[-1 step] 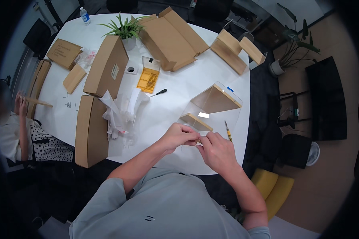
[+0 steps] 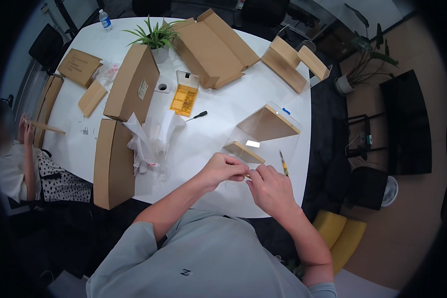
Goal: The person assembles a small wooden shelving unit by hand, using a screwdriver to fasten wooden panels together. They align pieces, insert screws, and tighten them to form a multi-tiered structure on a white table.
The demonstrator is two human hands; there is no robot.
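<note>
At the table's near edge, my left hand (image 2: 222,172) and my right hand (image 2: 271,188) meet fingertip to fingertip. Both are pinched closed on something small that the fingers mostly hide; I cannot tell its kind. Just beyond them stands a clear acrylic panel (image 2: 279,145) with a larger wooden board (image 2: 269,125) and a smaller wooden board (image 2: 245,152) against it. A yellow-handled screwdriver or similar slim tool (image 2: 284,164) lies to the right of my right hand. Farther off, a black-handled screwdriver (image 2: 198,115) rests near an orange tool case (image 2: 185,99) with its lid up.
Tall cardboard boxes (image 2: 115,164) and crumpled plastic wrap (image 2: 156,141) stand to my left. An opened carton (image 2: 216,47), a potted plant (image 2: 159,49) and a wood-and-acrylic stand (image 2: 285,64) occupy the far side. At far left, another person's hands (image 2: 27,130) hold a wooden piece.
</note>
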